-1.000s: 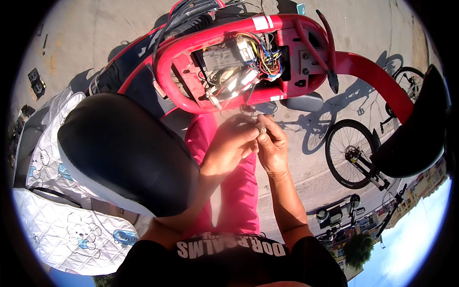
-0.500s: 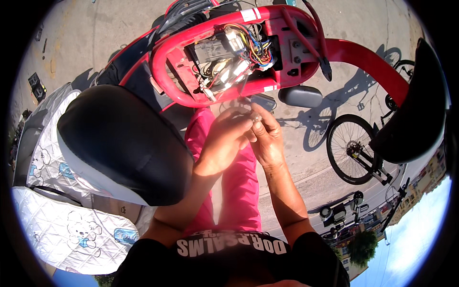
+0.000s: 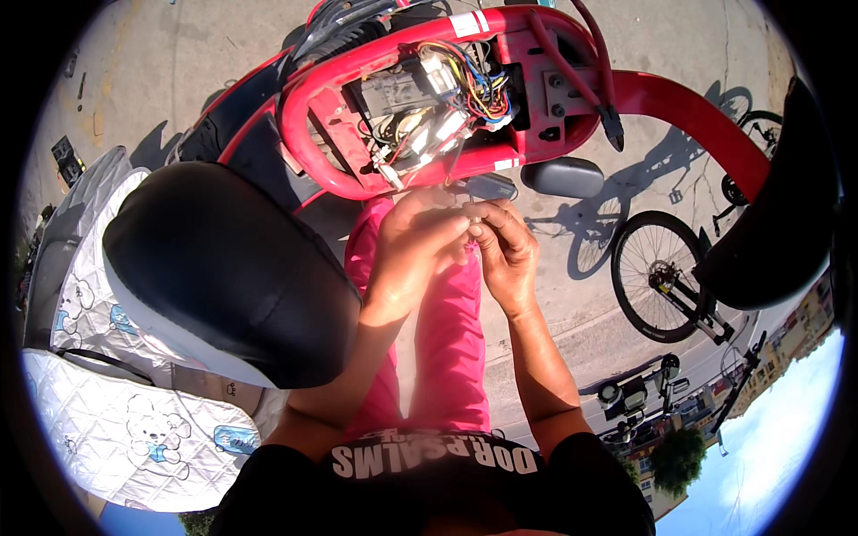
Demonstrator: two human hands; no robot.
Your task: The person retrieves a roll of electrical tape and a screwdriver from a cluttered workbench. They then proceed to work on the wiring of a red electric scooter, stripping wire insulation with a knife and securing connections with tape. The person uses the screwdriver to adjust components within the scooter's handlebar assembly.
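Observation:
My left hand point(image 3: 418, 239) and my right hand point(image 3: 509, 259) meet just in front of a red scooter frame point(image 3: 331, 183). Between their fingertips they pinch a small pale piece point(image 3: 474, 220), too small and too covered by the fingers to name. Beyond my hands, the open bay in the frame holds a bundle of coloured wires point(image 3: 483, 94), white connectors point(image 3: 444, 134) and a dark grey box point(image 3: 395, 95). A thin wire seems to run from the bay down toward my fingers.
A black scooter seat point(image 3: 228, 277) stands tilted up at my left, beside a white quilted cover point(image 3: 147, 438). Below the frame's right end sits a black oval pad point(image 3: 563, 179). A curved red bar point(image 3: 688, 116) reaches right to a black cushion point(image 3: 769, 232). A bicycle wheel point(image 3: 657, 277) stands further right.
My right hand has turned slightly, its fingers curling closer over the small pale piece. My left fingers have shifted a little. Both hands stay together in nearly the same place.

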